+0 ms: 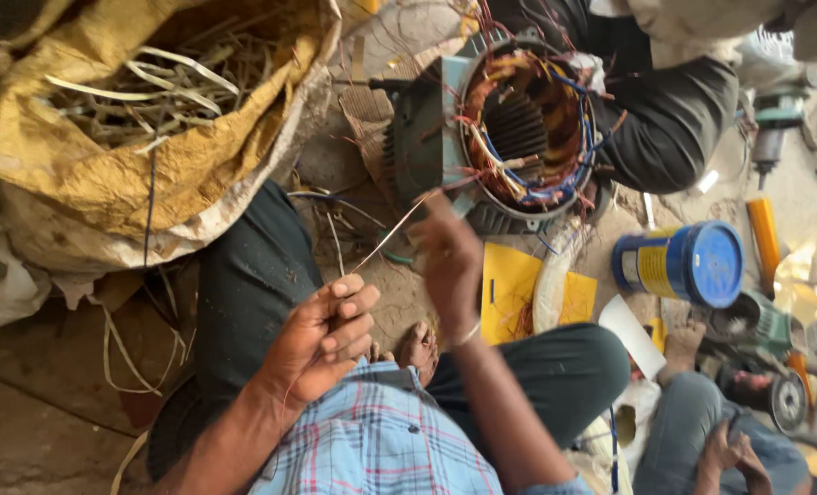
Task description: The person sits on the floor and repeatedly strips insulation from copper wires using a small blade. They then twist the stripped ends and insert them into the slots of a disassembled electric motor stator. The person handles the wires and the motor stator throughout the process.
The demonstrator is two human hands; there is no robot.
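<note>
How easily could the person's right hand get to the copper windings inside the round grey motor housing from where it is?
Probably easily. The right hand is raised just below the open face of the round grey motor housing, holding a thin wire. Only loose wire ends lie between it and the copper windings.

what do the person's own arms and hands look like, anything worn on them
Both hands are bare, no gloves. The left hand has a bare forearm with nothing visible at the wrist. The right hand wears a thin pale bangle at the wrist; its forearm is bare too. The blue plaid shirt, with red and white lines, shows no sleeve over either forearm.
</note>
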